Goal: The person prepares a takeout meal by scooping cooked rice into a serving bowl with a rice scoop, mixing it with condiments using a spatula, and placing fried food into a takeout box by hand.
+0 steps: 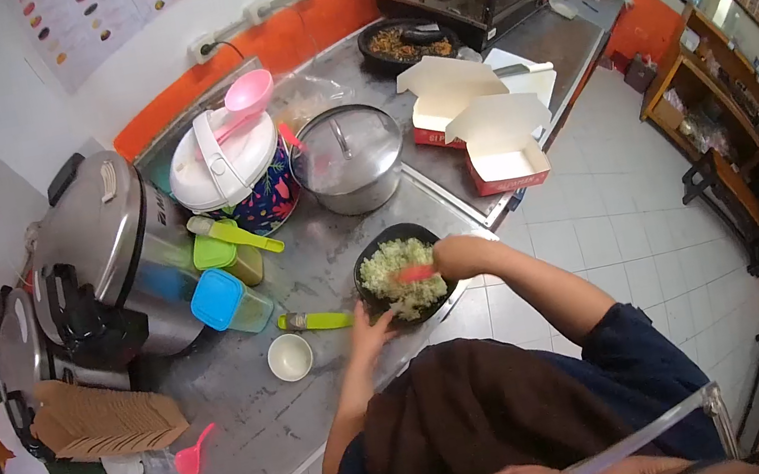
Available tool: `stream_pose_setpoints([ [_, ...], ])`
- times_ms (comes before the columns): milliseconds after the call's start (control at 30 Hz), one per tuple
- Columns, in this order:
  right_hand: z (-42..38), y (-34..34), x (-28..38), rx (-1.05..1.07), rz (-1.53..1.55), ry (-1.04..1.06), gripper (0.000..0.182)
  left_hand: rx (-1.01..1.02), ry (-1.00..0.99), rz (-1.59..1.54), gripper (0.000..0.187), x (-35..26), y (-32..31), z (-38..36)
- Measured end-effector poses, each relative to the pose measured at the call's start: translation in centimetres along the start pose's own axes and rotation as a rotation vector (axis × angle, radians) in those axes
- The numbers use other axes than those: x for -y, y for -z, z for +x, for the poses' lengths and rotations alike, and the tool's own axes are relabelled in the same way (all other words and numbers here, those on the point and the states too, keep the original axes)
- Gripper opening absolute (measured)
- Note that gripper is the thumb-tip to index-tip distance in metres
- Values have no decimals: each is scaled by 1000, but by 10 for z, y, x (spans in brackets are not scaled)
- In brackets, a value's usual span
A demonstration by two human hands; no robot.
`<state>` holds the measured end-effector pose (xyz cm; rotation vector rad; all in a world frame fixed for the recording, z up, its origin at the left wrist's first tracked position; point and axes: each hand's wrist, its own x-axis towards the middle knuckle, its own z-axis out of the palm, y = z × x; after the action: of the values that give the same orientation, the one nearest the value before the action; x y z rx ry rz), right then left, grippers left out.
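A black bowl (pixel 446 305) of pale, greenish-white rice (pixel 384 272) sits near the front edge of the metal counter. My right hand (pixel 461 257) is closed around a red utensil (pixel 414 273), likely a rice spoon, whose end lies in the rice. At the bowl's near left rim, my left hand (pixel 371 332) grips the edge and steadies it. Just left of that hand lie a lime-green handled utensil (pixel 315 321) and a small white cup (pixel 290 357).
Left on the counter stand a large rice cooker (pixel 100 235), blue-lidded (pixel 220 300) and green-lidded (pixel 215 250) containers, and a pink spoon (pixel 193 455). Behind are a lidded pot (pixel 348 163) and flowered tub (pixel 257 203). Open boxes (pixel 506 164) lie right; a clear edge (pixel 649 439) crosses below.
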<state>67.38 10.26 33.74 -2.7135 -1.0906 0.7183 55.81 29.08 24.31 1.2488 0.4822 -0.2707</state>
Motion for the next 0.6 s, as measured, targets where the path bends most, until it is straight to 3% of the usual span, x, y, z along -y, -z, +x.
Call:
stream_pose_setpoints([
  [33, 0, 2, -6, -93, 97, -130, 14, -1, -3, -6, 72, 0, -1, -1],
  [100, -2, 8, -1, -85, 38, -157, 13, 7, 33, -18, 73, -1, -2, -2],
  [133, -6, 5, 9, -98, -4, -16, 16, 8, 27, -17, 73, 1, -1, 0],
  [167, -9, 1, 19, -109, -46, 125, 31, 10, 10, -21, 72, 5, 1, 3],
  [233, 9, -35, 11, 1, -203, 187, 38, 13, -3, -27, 72, 9, 1, 6],
  [333, 0, -34, 15, -26, 11, 18, 26, 62, -19, -7, 71, 7, 1, 6],
  [400, -14, 8, 25, 90, -222, -182, 19, -12, -27, 52, 70, 5, -3, 4],
  [433, -14, 17, 26, 92, -228, -182, 19, -12, -29, 46, 70, 1, -4, 3],
  [500, -12, 24, 31, -254, -369, -256, 23, 58, -17, 29, 72, -3, -4, 1],
  [600, 20, 15, 22, -310, -501, -218, 14, 69, -13, 42, 71, -2, -2, 6],
])
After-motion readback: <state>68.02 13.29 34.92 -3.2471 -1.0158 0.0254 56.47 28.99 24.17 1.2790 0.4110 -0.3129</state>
